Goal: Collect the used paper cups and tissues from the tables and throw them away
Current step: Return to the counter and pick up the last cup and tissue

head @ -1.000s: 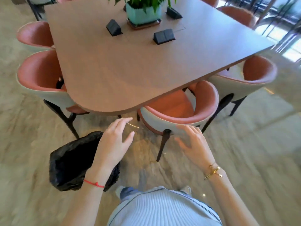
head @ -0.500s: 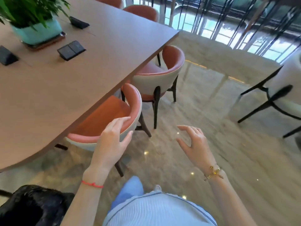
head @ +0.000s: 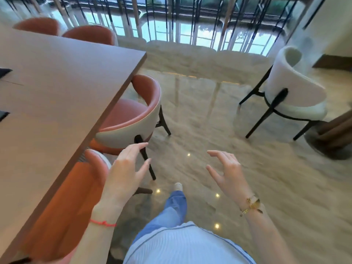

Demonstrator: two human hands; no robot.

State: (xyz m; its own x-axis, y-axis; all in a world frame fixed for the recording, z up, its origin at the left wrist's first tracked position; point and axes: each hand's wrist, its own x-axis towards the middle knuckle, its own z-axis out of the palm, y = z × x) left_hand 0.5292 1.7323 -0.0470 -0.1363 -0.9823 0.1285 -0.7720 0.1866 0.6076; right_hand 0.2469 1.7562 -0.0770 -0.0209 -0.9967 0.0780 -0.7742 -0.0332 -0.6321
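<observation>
Left hand (head: 127, 168): hovering empty, fingers spread.
Right hand (head: 226, 172): empty, fingers spread.
Cups, tissues: none showing.
Risk: striding foot is catching the orange round-backed chair (head: 133, 115) at eleven o'clock.

A long brown wooden table (head: 57, 88) fills the left side of the view, its right edge running diagonally from the far corner down to the lower left. Two small dark objects (head: 4, 72) lie on it at the left border, cut off and too partial to identify; the rest of the visible top is bare. A glossy beige marble floor (head: 200, 121) spreads to the right of the table. Orange-and-white chairs (head: 137, 111) stand on it, tucked against the table's right edge, and a white chair (head: 293, 92) stands well apart to the right.
</observation>
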